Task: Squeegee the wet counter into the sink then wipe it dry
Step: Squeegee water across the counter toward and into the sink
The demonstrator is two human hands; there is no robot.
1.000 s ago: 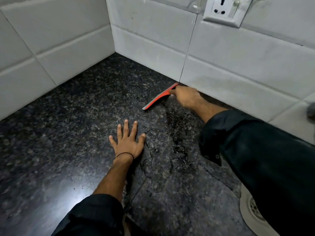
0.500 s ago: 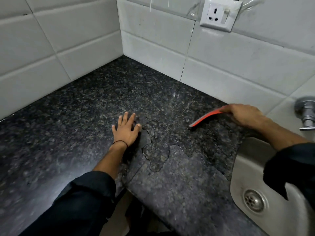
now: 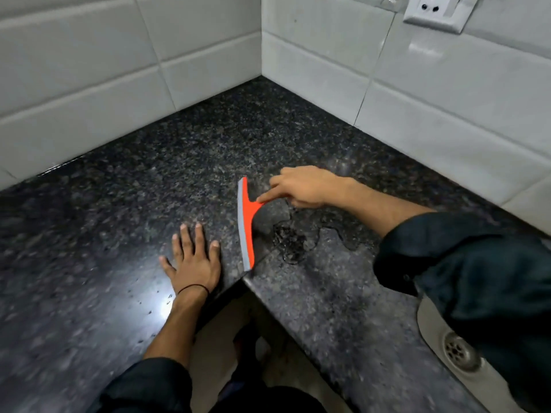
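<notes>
Right hand [image 3: 307,187]: fingers [image 3: 268,199] clamped on the squeegee [image 3: 246,225] handle. Blade edge rests on the worktop [image 3: 119,204], just left of the water puddle [image 3: 290,239]. Left hand [image 3: 192,260]: flat on the worktop, fingers apart. Sink [image 3: 432,326]: near right.

Found left hand [image 3: 192,263] flat on counter [image 3: 119,204], just left of squeegee [image 3: 246,228] | found squeegee on counter between left hand and puddle [image 3: 290,239], handle in right hand [image 3: 304,186] behind puddle | saw sink [image 3: 429,320] at far right, set in counter, drain [image 3: 460,351] in it | spotted socket [image 3: 432,10] on wall [image 3: 447,84] behind, upper right.
</notes>
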